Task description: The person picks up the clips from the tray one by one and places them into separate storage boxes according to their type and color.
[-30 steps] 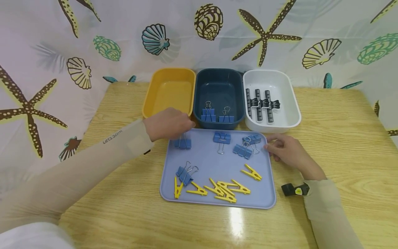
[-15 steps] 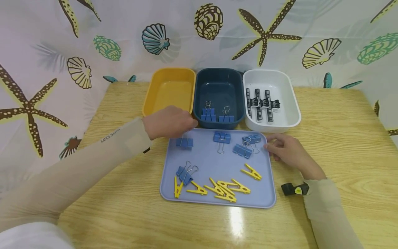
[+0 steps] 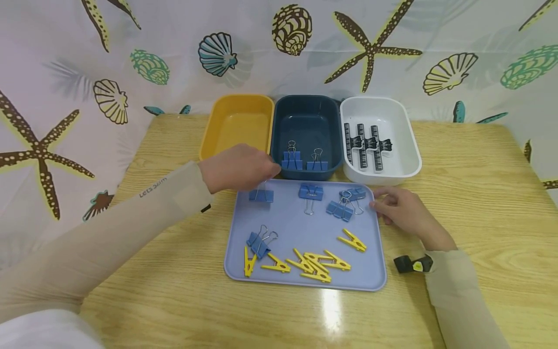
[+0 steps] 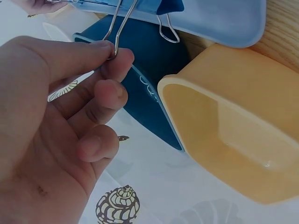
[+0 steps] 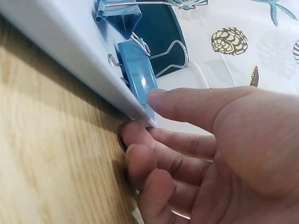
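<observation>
My left hand (image 3: 241, 168) pinches the wire handle of a blue binder clip (image 3: 261, 196) between thumb and index finger; the clip hangs over the far left part of the light-blue tray (image 3: 301, 230). In the left wrist view the other fingers curl loosely below the wire handle (image 4: 122, 28). My right hand (image 3: 403, 211) grips the tray's right rim, thumb on top near another binder clip (image 5: 139, 72) and fingertips against the outer side. Several more blue binder clips (image 3: 311, 192) and several yellow clothespins (image 3: 316, 265) lie on the tray.
Behind the tray stand three bins side by side: a yellow bin (image 3: 241, 104), a dark teal bin (image 3: 307, 109) holding blue binder clips, and a white bin (image 3: 403, 155) with black-and-white clips. A patterned cloth (image 3: 261, 29) hangs behind the wooden table (image 3: 174, 271).
My left hand has shifted slightly right and toward the bins, drawing the binder clip along with it. The right hand stays at the tray's rim.
</observation>
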Available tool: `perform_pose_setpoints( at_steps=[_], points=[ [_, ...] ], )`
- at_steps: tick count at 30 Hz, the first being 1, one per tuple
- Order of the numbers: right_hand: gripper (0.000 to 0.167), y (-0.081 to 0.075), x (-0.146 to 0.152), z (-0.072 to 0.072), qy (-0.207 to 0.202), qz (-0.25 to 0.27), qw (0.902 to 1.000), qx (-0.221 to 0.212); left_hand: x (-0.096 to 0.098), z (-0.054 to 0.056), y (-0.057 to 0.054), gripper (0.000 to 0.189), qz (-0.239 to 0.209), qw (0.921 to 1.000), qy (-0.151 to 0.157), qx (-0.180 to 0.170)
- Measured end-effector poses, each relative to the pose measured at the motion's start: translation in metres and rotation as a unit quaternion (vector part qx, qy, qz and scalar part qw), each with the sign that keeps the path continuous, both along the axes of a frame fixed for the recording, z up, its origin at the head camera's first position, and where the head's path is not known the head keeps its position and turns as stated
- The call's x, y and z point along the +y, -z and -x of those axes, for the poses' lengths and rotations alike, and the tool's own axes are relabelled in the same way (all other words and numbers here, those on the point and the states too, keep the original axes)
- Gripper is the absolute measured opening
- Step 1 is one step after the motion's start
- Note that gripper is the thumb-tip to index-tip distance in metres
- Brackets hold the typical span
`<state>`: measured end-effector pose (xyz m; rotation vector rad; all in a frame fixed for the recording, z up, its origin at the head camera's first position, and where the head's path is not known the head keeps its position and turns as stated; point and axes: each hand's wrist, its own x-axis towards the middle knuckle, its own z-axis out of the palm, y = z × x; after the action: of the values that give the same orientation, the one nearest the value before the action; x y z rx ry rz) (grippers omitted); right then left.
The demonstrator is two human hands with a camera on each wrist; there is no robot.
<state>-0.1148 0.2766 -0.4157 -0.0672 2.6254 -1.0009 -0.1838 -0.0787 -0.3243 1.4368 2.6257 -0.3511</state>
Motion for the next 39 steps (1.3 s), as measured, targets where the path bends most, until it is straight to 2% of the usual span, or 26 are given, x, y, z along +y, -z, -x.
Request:
perform_pose_setpoints(
  at_steps=[18,39],
  points=[
    [0.040,0.000,0.000,-0.001,-0.003,-0.005,1.0000,0.004,0.004,0.002,-0.011,0.010,-0.017,0.9996,0.016,0.015],
    [0.043,-0.002,-0.002,-0.001,0.001,-0.001,1.0000,-0.002,0.010,0.006,-0.025,0.009,-0.026,0.9991,0.020,0.026]
  ],
)
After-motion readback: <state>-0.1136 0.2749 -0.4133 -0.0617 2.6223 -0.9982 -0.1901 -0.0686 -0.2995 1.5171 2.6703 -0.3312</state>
